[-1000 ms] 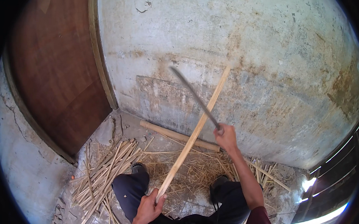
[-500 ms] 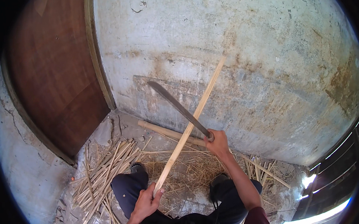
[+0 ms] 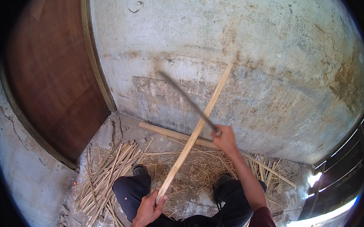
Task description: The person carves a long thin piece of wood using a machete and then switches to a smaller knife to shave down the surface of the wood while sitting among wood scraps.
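Observation:
My left hand (image 3: pixel 149 207) is closed round the lower end of a long pale wooden strip (image 3: pixel 188 145), which looks like split bamboo. The strip slants up and to the right in front of the wall. In my right hand (image 3: pixel 224 139) is the handle of a machete (image 3: pixel 186 100) with a long dark blade, a little blurred. Its blade points up and to the left and crosses the strip above the middle. Whether blade and strip touch, I cannot tell.
A heap of split strips (image 3: pixel 106 179) lies left of my legs, and more strips (image 3: pixel 269 170) lie at the right. A thick round pole (image 3: pixel 169 133) rests along the foot of the stained wall (image 3: pixel 271 105). Shavings (image 3: pixel 188 166) litter the floor between my feet. A brown door (image 3: pixel 54 67) stands at the left.
The machete and my right hand have shifted slightly up and to the right. The strip's upper end has tilted a little to the right and lower, while my left hand keeps its hold.

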